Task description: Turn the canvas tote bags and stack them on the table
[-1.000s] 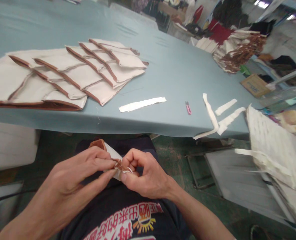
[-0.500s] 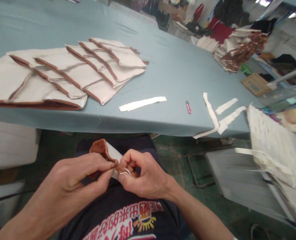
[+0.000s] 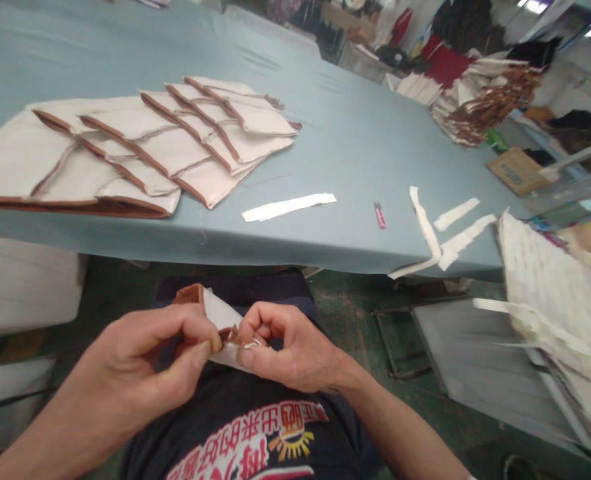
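Note:
Over my lap, both hands hold a white fabric piece [image 3: 221,308] with brown edging. My left hand [image 3: 155,360] pinches its brown edge between thumb and forefinger. Close by on the right, my right hand [image 3: 288,347] is closed on the same piece, fingers curled, with a thin white strip or cord showing at its fingertips. A short stretch of bunched brown edging lies between the two hands. The part inside the fingers is hidden.
Overlapping white fabric pieces [image 3: 125,140] with brown edging lie on the blue-covered table [image 3: 350,147]. Near the front edge are a white strip [image 3: 289,207], pink thread snips [image 3: 380,215] and more strips [image 3: 426,227]. A cardboard box [image 3: 518,171] and fabric stack [image 3: 485,100] stand at right.
My left hand has moved left along the brown edge, widening the gap to my right hand. The right hand stays almost in place. The view has shifted slightly.

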`<state>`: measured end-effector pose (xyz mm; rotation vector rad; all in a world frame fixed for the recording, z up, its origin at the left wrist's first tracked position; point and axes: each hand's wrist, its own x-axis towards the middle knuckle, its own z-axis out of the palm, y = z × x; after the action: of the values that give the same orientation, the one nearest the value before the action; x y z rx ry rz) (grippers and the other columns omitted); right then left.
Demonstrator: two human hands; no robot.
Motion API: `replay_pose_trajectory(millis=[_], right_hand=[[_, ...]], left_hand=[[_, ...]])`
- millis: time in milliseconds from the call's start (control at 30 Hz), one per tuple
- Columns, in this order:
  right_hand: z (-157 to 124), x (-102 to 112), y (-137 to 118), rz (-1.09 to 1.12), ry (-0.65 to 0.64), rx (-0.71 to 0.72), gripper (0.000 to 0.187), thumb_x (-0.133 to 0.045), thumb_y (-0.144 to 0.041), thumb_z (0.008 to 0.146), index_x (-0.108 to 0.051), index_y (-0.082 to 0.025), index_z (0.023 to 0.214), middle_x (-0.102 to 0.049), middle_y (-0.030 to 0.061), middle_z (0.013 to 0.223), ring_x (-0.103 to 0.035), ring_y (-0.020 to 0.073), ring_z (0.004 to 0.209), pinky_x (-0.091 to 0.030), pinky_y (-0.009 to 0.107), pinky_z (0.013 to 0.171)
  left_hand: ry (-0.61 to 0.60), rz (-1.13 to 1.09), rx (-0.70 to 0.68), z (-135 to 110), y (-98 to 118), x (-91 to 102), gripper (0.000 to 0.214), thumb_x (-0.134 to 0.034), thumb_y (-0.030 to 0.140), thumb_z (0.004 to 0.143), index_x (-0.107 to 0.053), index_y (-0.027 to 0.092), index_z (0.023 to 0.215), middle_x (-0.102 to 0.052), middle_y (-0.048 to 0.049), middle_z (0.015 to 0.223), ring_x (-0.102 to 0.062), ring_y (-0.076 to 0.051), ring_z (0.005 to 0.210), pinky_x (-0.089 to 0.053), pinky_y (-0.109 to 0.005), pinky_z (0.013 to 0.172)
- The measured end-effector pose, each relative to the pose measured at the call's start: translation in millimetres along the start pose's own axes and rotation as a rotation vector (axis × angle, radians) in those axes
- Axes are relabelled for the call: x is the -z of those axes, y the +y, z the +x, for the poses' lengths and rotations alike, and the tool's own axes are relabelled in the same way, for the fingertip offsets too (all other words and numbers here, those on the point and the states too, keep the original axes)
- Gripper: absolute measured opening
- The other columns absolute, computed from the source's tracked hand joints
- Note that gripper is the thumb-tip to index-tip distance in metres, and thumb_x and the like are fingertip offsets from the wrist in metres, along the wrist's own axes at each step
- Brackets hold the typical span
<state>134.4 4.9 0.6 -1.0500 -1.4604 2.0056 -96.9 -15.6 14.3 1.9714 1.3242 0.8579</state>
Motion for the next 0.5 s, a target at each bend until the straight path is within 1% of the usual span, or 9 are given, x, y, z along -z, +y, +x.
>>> replay_pose_trajectory(millis=[100, 200, 300, 400, 500], right_hand=[[3, 2, 4, -0.001, 0.011, -0.017, 0.036, -0.086, -0.042, 0.084, -0.057, -0.022, 0.086, -0.055, -0.0077, 0.069, -0.045, 0.0088, 0.061, -0.035, 0.021, 0.055], [3, 3, 6, -0.020, 0.023, -0.017, 0.035, -0.086, -0.041, 0.084, -0.058, -0.021, 0.087, -0.056, -0.0076, 0.068, -0.045, 0.0083, 0.059, -0.034, 0.021, 0.054], [3, 1, 6, -0.036, 0.030, -0.004, 0.031, -0.084, -0.037, 0.084, -0.057, -0.022, 0.087, -0.057, -0.0075, 0.068, -0.046, 0.0084, 0.059, -0.034, 0.020, 0.054], [3, 0, 5, -0.052, 0.031, 0.013, 0.026, -0.080, -0.032, 0.085, -0.056, -0.022, 0.086, -0.055, -0.0084, 0.067, -0.045, 0.0079, 0.058, -0.033, 0.021, 0.053], [3, -1, 5, -0.075, 0.036, 0.034, 0.023, -0.078, -0.030, 0.086, -0.056, -0.022, 0.085, -0.054, -0.0087, 0.066, -0.044, 0.0079, 0.057, -0.032, 0.021, 0.053]], left_hand=[[-0.005, -0.119, 0.011, 6, 4, 2.0, 0.030, -0.058, 0.028, 0.100, -0.075, 0.027, 0.075, -0.077, 0.0034, 0.070, -0.073, -0.015, 0.061, -0.058, -0.021, 0.060], [0.059, -0.098, -0.004, 8, 7, -0.2, 0.021, -0.065, 0.027, 0.096, -0.079, 0.030, 0.081, -0.079, 0.0054, 0.071, -0.074, -0.015, 0.060, -0.059, -0.020, 0.059], [0.086, -0.058, -0.055, 3, 5, -3.5, 0.015, -0.069, 0.027, 0.095, -0.080, 0.033, 0.087, -0.082, 0.0071, 0.076, -0.077, -0.014, 0.061, -0.061, -0.018, 0.063], [0.084, -0.008, -0.099, -2, 1, -4.4, 0.017, -0.068, 0.023, 0.096, -0.082, 0.034, 0.094, -0.084, 0.0087, 0.081, -0.079, -0.012, 0.065, -0.061, -0.016, 0.066], [0.098, 0.047, -0.154, -3, 0, -4.0, 0.021, -0.067, 0.020, 0.097, -0.082, 0.034, 0.099, -0.086, 0.0090, 0.086, -0.082, -0.013, 0.069, -0.063, -0.018, 0.071]])
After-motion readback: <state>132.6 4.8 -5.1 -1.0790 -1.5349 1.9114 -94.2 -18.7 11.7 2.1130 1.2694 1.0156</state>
